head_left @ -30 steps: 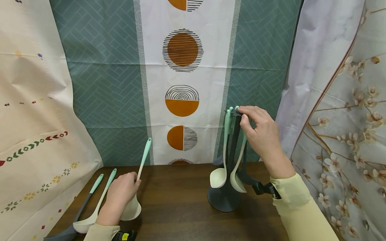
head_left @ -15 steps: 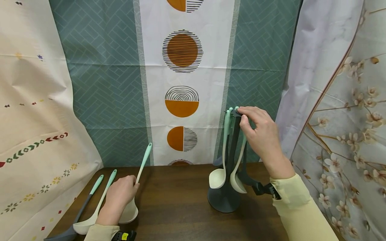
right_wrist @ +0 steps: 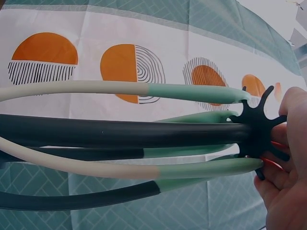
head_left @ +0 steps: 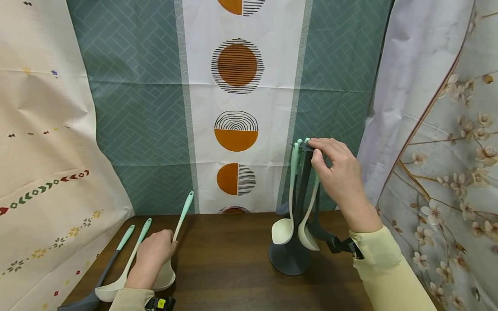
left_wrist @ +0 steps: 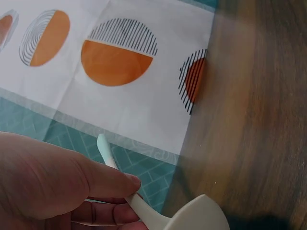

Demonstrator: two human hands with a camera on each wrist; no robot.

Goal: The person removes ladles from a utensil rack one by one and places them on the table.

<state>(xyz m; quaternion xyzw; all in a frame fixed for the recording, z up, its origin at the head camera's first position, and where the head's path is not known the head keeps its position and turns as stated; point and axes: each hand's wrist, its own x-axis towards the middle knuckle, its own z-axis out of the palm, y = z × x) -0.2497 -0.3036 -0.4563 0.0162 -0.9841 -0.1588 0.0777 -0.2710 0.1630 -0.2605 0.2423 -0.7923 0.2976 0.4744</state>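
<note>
Brown tabletop (head_left: 225, 263) beneath, the left hand (head_left: 154, 255) pinches a ladle (head_left: 183, 217); the right hand (head_left: 341, 177) grips the rack (head_left: 289, 261) below it, presumably for steadiness.

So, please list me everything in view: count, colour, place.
Cream ladles: 2, mint handles, one held, one on table.
Dark utensil: 1, grey and mint, table's far left.
Stand: 1, dark grey, table's right side.
Hung utensils: at least 4, cream or dark, mint handles, on stand.
Table: 1, brown, below.
Cloths: 3; teal, white and orange behind, cream left, floral right.
Wrist devices: 2, black, on wrists.
Sleeves: 2, pale yellow, on forearms.
Left hand: 1, holding a ladle.
Right hand: 1, at stand's top.
</note>
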